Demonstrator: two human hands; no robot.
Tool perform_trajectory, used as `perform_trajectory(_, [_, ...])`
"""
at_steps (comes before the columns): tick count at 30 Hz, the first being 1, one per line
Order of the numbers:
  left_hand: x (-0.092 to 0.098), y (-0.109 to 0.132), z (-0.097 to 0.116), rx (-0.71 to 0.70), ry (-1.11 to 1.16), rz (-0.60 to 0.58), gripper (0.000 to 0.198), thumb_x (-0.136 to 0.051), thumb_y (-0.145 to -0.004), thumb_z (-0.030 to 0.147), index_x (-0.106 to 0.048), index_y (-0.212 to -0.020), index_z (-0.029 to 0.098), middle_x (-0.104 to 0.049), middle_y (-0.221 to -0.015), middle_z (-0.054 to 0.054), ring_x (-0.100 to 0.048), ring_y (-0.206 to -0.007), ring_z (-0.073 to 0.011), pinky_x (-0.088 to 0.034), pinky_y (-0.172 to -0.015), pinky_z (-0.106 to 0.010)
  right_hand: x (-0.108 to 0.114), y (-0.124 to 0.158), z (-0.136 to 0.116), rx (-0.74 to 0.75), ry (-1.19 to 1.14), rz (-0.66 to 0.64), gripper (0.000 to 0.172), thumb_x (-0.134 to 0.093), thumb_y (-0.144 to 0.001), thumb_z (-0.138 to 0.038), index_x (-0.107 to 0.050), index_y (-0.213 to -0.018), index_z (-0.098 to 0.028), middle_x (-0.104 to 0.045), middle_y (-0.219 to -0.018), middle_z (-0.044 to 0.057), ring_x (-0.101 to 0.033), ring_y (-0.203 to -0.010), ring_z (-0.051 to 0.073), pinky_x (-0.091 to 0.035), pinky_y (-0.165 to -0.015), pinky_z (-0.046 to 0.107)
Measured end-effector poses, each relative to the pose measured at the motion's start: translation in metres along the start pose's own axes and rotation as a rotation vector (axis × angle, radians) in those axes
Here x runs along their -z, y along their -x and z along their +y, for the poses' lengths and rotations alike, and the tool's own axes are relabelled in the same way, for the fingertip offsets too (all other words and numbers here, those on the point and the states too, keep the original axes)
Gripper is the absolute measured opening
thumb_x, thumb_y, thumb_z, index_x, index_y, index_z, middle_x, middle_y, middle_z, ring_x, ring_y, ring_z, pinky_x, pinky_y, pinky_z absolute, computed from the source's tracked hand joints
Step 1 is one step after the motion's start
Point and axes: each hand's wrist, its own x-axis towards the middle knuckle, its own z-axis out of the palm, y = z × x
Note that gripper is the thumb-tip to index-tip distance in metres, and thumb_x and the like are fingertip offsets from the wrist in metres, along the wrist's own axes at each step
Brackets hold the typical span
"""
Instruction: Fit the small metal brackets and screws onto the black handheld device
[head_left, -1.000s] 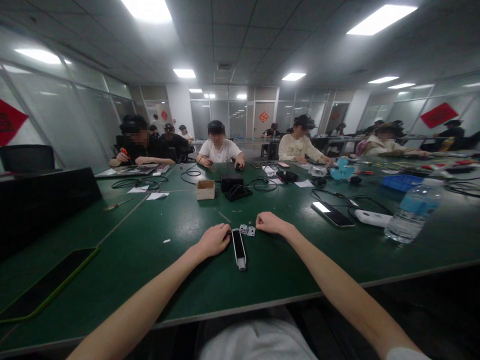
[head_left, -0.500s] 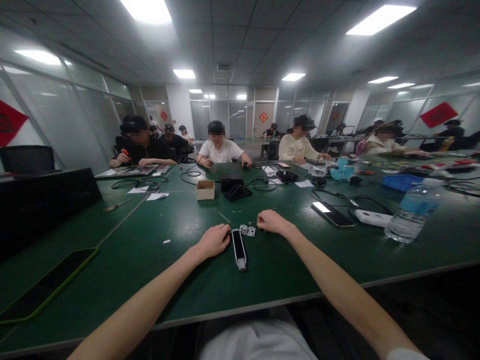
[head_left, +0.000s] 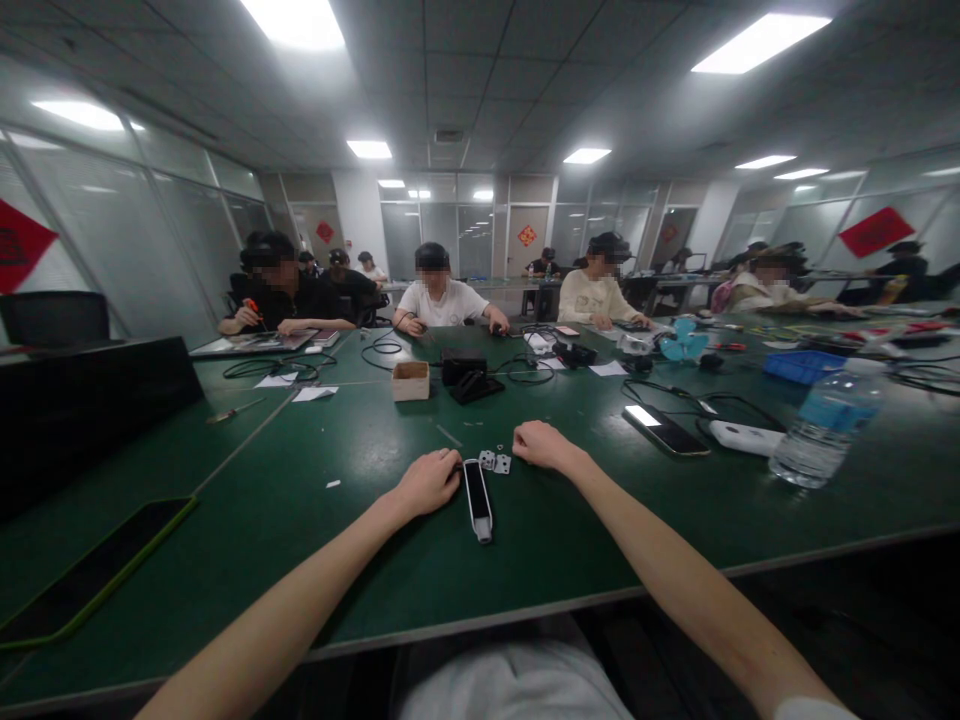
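My left hand (head_left: 433,482) rests on the table with its fingers curled, just left of a long, slim white-rimmed object (head_left: 478,500). That object has a dark middle and a narrower near end; its kind is unclear. Beyond its far end lie small grey plates with dark holes (head_left: 495,462). My right hand (head_left: 541,444) lies to the right of the plates, its fingers folded in towards the palm. Whatever either hand may hold is hidden by the fingers.
A small cardboard box (head_left: 410,382) and a black stand (head_left: 476,384) are ahead. To the right are a phone (head_left: 666,430), a white device (head_left: 746,437), a water bottle (head_left: 829,425) and a blue tray (head_left: 804,365). A green-edged tablet (head_left: 97,570) lies left. Several people sit opposite.
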Motion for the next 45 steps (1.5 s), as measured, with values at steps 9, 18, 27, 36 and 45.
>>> perform_trajectory(9, [-0.001, -0.001, -0.001, -0.001, -0.007, 0.003, 0.016, -0.037, -0.09, 0.024, -0.051, -0.098, 0.019, -0.06, -0.095, -0.006, -0.059, -0.085, -0.019, -0.044, -0.073, -0.029, 0.002, 0.004, -0.013, 0.073, -0.082, 0.085, 0.011, -0.053, -0.083, -0.021, -0.06, -0.079, -0.014, -0.061, -0.083, 0.007, -0.054, -0.069, 0.014, -0.034, -0.057, 0.023])
perform_trajectory(18, [0.001, -0.002, 0.003, 0.005, -0.032, -0.005, 0.022, -0.03, -0.094, 0.025, -0.051, -0.097, 0.02, -0.059, -0.094, -0.006, -0.059, -0.084, -0.0189, -0.044, -0.072, -0.029, -0.004, 0.006, -0.034, 0.322, -0.157, 0.188, 0.007, -0.057, -0.082, -0.02, -0.061, -0.081, -0.014, -0.06, -0.081, 0.004, -0.053, -0.073, 0.013, -0.036, -0.065, 0.022])
perform_trajectory(27, [0.003, -0.001, 0.005, 0.008, -0.03, -0.009, 0.017, -0.033, -0.091, 0.025, -0.049, -0.092, 0.02, -0.058, -0.09, -0.005, -0.058, -0.08, -0.0182, -0.043, -0.07, -0.029, -0.004, 0.007, -0.034, 0.269, -0.13, 0.192, 0.007, -0.058, -0.082, -0.02, -0.062, -0.081, -0.014, -0.06, -0.082, 0.004, -0.053, -0.074, 0.013, -0.035, -0.064, 0.022])
perform_trajectory(36, [0.005, 0.0, 0.006, 0.042, -0.033, -0.022, 0.018, -0.033, -0.091, 0.027, -0.049, -0.092, 0.019, -0.059, -0.09, -0.006, -0.058, -0.08, -0.0189, -0.044, -0.07, -0.03, -0.005, 0.007, -0.035, 0.305, -0.186, 0.154, 0.009, -0.058, -0.082, -0.021, -0.063, -0.081, -0.014, -0.061, -0.079, 0.004, -0.053, -0.068, 0.012, -0.035, -0.061, 0.021])
perform_trajectory(45, [0.006, 0.0, 0.006, 0.049, -0.029, -0.029, 0.018, -0.033, -0.091, 0.027, -0.05, -0.091, 0.019, -0.059, -0.09, -0.006, -0.058, -0.081, -0.0191, -0.044, -0.071, -0.03, -0.002, 0.009, -0.036, 0.276, -0.218, 0.116, 0.01, -0.058, -0.082, -0.021, -0.064, -0.079, -0.013, -0.061, -0.077, 0.004, -0.053, -0.066, 0.011, -0.034, -0.059, 0.021])
